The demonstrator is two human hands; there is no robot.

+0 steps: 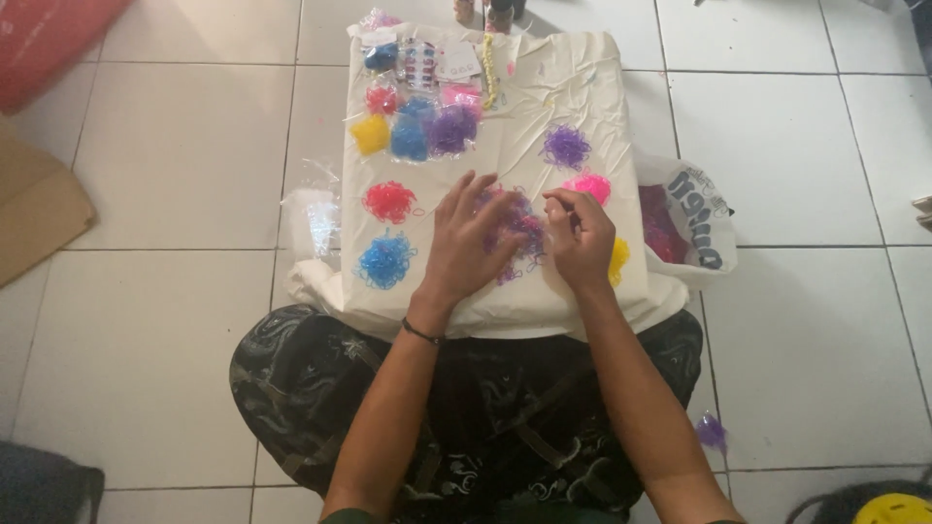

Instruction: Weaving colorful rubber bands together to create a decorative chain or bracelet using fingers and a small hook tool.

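Centrally, the left hand (469,243) lies spread, fingers open, on the mixed bands (513,225) on the cloth (544,92). The right hand (581,233) pinches bands there. Clear packets (413,131) of coloured bands sit top left; a white bag (694,218) lies right.

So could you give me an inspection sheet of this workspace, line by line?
Surface: cream cloth spread on a white tiled floor.
Job's things: mixed pile of small bands under both hands; sorted red pile, blue pile, purple pile, pink pile, yellow pile.
Clutter: bagged bands at the far end; plastic bag at the right edge.
Grips: left hand spread flat on the mixed pile; right hand pinched, contents too small to tell.
Cables: nothing seen.
Surroundings: cardboard far left; person's legs crossed.
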